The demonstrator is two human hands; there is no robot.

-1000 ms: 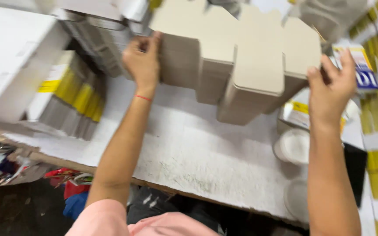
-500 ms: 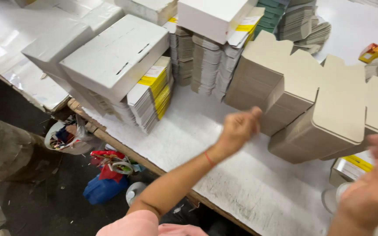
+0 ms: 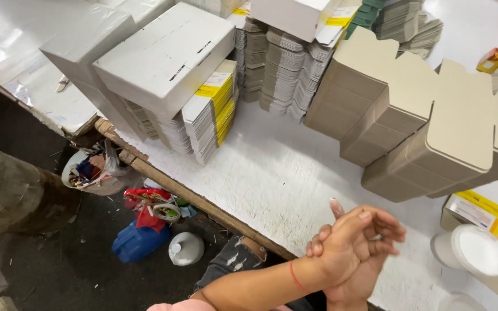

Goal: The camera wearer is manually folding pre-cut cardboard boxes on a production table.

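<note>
Here, empty hands clasped together, bare table edge, flat cartons beyond.

A white counter carries white boxes at the upper left, resting on stacks of flat yellow-edged cartons, with grey bundles just beside them. On the dark floor at the lower left lie a blue container, a white jug and a bowl of scraps.
</note>
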